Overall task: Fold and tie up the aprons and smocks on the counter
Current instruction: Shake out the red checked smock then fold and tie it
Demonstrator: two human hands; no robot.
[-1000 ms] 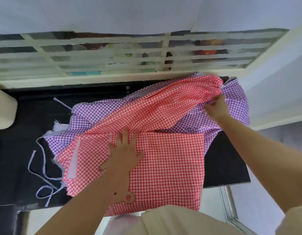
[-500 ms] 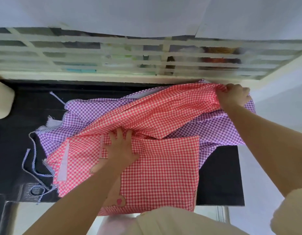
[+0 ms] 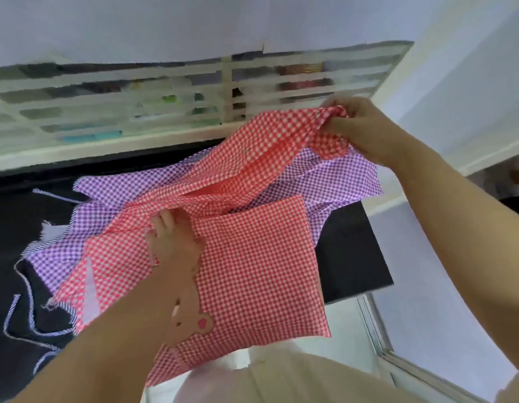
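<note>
Black surface [image 3: 354, 257] below white window slats [image 3: 165, 91], red checked apron [image 3: 258, 257] over purple checked apron [image 3: 339, 175], my right hand [image 3: 366, 132] gripping its raised bunched end, my left hand [image 3: 173, 245] on it, fingertips hidden, grip I cannot tell

Tally from here:
- Gingham garments: 2, made up of 1 red gingham garment [image 3: 252, 257] and 1 purple gingham garment [image 3: 334, 181].
- Hands: 2, namely 1 left hand [image 3: 173, 245] and 1 right hand [image 3: 366, 129].
- Bear appliqué [image 3: 191, 321]: 1, on the red cloth, with 1 pink heart [image 3: 202, 323] on it.
- White strip [image 3: 91, 295] on the red cloth: 1.
- Striped ties [image 3: 12, 311]: more than 1 strand shows, looped and tangled at the left, so there's no exact count.
- Black counter [image 3: 348, 257]: 1.
- Slatted window [image 3: 165, 103]: 1.
</note>
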